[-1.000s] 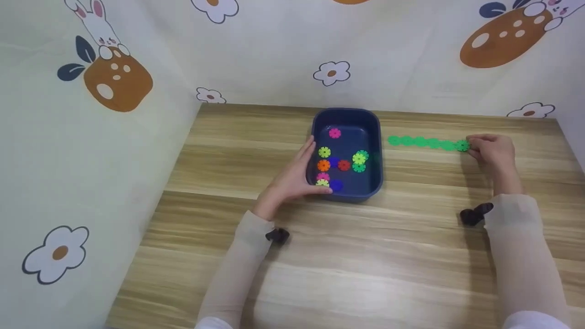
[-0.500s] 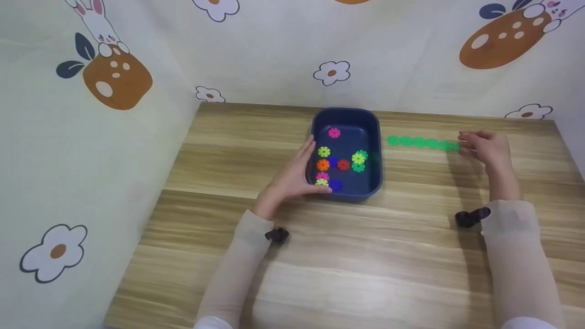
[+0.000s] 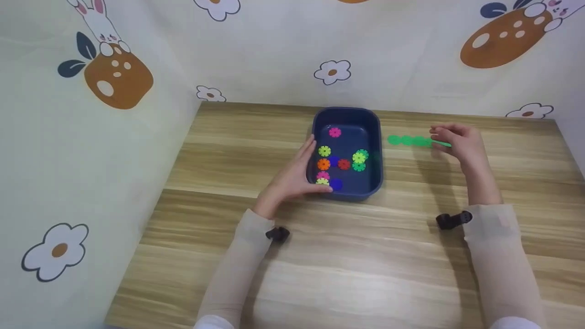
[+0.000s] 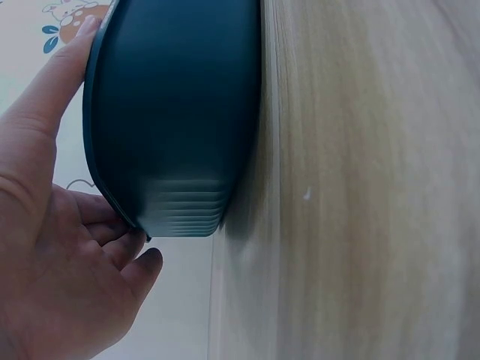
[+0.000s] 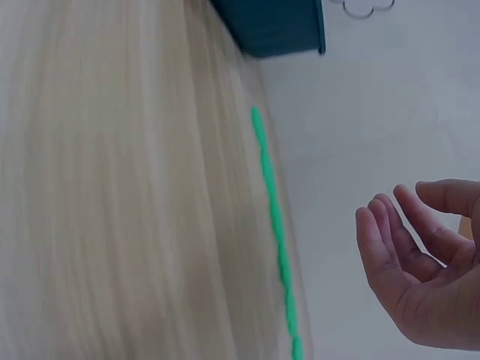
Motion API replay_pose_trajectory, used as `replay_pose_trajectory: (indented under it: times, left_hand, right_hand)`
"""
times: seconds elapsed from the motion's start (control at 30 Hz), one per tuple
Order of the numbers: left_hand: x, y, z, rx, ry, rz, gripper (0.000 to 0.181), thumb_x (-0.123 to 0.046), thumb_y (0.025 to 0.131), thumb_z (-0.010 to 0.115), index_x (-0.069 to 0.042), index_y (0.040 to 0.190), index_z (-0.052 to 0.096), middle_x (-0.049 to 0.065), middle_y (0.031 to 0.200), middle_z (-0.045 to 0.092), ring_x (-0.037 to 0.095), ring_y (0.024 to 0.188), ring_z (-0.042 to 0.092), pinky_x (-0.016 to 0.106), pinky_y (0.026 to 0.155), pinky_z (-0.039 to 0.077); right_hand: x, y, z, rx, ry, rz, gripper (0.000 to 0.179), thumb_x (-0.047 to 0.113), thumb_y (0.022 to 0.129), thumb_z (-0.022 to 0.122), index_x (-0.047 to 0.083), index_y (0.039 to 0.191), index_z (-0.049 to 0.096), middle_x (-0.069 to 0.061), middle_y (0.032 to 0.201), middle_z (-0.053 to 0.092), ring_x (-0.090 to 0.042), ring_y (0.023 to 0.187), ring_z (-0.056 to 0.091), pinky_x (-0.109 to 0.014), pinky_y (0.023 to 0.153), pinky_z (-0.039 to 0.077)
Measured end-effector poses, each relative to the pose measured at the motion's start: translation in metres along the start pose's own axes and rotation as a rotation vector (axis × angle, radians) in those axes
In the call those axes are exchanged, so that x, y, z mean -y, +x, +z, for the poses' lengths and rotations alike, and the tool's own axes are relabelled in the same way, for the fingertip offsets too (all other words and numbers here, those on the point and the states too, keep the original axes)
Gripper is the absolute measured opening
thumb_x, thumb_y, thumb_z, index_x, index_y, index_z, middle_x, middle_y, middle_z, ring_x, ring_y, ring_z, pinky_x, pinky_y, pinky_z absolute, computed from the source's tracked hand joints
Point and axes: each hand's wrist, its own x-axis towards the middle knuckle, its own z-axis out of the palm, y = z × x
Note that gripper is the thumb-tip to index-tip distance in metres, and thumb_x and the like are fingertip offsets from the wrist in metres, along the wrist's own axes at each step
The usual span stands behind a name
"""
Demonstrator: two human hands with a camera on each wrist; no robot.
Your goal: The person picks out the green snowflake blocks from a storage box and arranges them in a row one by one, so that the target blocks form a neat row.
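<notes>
A dark blue plastic tub point(image 3: 379, 137) stands near the back of the table. My left hand point(image 3: 292, 180) holds its near left corner, the thumb over the near rim and the fingers along the left side. Inside lie several small notched plastic discs in pink, yellow, orange, red, blue and green, among them an orange disc point(image 3: 323, 164). Right of the tub, a row of green discs point(image 3: 406, 140) lies flat in a line on the table. Above the row's right part hovers my right hand point(image 3: 468, 146), fingers loosely bent and holding nothing; it hides that end in the head view.
The wood-grain table point(image 3: 347, 256) meets a printed cloth backdrop point(image 3: 265, 55) behind the tub and at both sides. Each wrist wears a black camera, such as the right wrist camera point(image 3: 452, 220).
My right hand has let go of the disc at the row's right end and moved left over the row. The left hand and the tub stay where they were.
</notes>
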Motion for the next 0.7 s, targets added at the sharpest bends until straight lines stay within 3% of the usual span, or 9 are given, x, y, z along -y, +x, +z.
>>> replay_pose_trajectory:
  times: [0.23, 0.4, 0.7]
  left_hand:
    - [0.001, 0.0, 0.001, 0.001, -0.018, -0.01, 0.125, -0.053, 0.07, 0.086, -0.016, 0.162, 0.01, -0.006, 0.17, 0.001, 0.023, 0.157, 0.014, 0.047, 0.125, 0.024]
    - [0.001, 0.0, 0.001, 0.005, -0.038, -0.021, 0.124, -0.051, 0.071, 0.086, -0.018, 0.162, 0.009, -0.007, 0.17, 0.0, 0.023, 0.157, 0.014, 0.047, 0.125, 0.024]
    - [0.001, 0.001, 0.001, 0.003, -0.038, -0.021, 0.124, -0.051, 0.07, 0.087, -0.018, 0.162, 0.01, -0.006, 0.17, 0.001, 0.023, 0.156, 0.015, 0.047, 0.125, 0.024]
  right_hand:
    - [0.011, -0.006, 0.034, 0.041, 0.086, -0.055, 0.018, 0.015, 0.096, 0.066, 0.005, 0.109, 0.073, 0.007, 0.094, 0.074, -0.007, 0.087, 0.071, -0.02, 0.075, 0.061]
    - [0.014, -0.008, 0.056, 0.115, 0.175, -0.101, 0.018, 0.01, 0.095, 0.067, 0.001, 0.11, 0.072, 0.002, 0.095, 0.075, -0.009, 0.085, 0.071, -0.022, 0.075, 0.061]
    - [0.018, -0.014, 0.096, 0.2, 0.134, -0.124, 0.019, 0.011, 0.096, 0.066, 0.0, 0.111, 0.069, 0.001, 0.098, 0.072, -0.01, 0.087, 0.069, -0.024, 0.079, 0.062]
